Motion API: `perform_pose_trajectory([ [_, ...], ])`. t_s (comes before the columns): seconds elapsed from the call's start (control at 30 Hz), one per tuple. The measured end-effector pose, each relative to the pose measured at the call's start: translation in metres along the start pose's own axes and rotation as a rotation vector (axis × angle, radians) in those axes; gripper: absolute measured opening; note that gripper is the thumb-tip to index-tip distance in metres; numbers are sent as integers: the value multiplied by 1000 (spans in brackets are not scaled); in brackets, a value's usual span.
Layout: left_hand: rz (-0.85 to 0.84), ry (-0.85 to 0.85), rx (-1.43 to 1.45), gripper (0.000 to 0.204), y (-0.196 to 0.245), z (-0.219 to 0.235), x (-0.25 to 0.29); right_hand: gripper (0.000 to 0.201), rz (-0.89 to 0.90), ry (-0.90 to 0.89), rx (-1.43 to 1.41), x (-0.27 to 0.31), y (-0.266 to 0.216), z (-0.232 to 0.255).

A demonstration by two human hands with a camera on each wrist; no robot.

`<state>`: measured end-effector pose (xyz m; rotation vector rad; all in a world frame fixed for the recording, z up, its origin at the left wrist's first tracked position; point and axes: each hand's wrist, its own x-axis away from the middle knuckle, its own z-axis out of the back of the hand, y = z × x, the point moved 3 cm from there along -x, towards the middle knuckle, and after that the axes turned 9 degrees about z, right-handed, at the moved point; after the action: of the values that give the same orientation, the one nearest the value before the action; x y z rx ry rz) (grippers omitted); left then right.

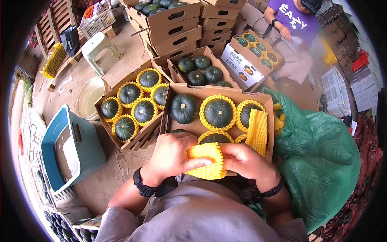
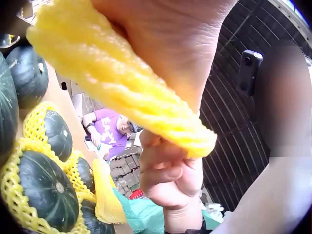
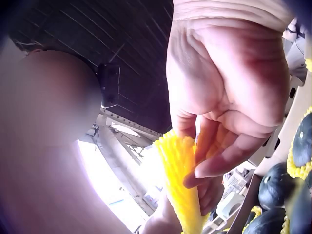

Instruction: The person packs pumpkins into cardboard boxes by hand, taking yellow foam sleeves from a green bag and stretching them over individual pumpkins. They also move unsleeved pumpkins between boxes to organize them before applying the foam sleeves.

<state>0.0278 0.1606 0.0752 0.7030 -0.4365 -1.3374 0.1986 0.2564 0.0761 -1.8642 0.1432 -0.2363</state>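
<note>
Between my two hands, close to my body, is a yellow foam net sleeve [image 1: 207,171]. My left hand [image 1: 171,155] grips its left part, thumb laid across the front. At its other end, the fingers of my right hand [image 1: 250,160] pinch the edge. The right wrist view shows that hand's fingertips curled at the top of the sleeve [image 3: 178,180]. Just beyond my hands stands an open cardboard box [image 1: 203,123] of dark green pumpkins. One pumpkin [image 1: 183,108] there is bare, while another pumpkin [image 1: 219,113] wears a yellow net. A flattened spare sleeve [image 1: 257,131] lies over the box's right side.
A second box of netted pumpkins [image 1: 130,94] sits to the left, and bare pumpkins [image 1: 196,78] fill one behind. A green mesh sack [image 1: 318,157] bulges at my right. At left are a blue tub [image 1: 86,141] and a stool [image 1: 98,52]. Another person [image 1: 296,24] sits at back right.
</note>
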Motion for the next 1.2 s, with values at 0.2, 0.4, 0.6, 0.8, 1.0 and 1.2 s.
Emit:
perform_pose_trajectory([
  [0.2,-130,-58,22,48,3,-8,-3,25,69,80,740,-2,-15,-1],
  [0.4,-152,480,178,71,48,-19,1,25,617,882,171,-20,9,4],
  [0.6,-3,-280,1601,30,17,-36,-8,23,676,1055,-468,-18,41,45],
  [0.8,-40,192,605,59,40,-34,-15,24,743,920,156,-21,30,4],
  [1.0,186,-350,1342,18,3,-48,-5,24,416,603,-694,-20,51,54],
  [1.2,-40,249,915,36,3,-28,-5,53,492,169,-841,-7,26,9],
])
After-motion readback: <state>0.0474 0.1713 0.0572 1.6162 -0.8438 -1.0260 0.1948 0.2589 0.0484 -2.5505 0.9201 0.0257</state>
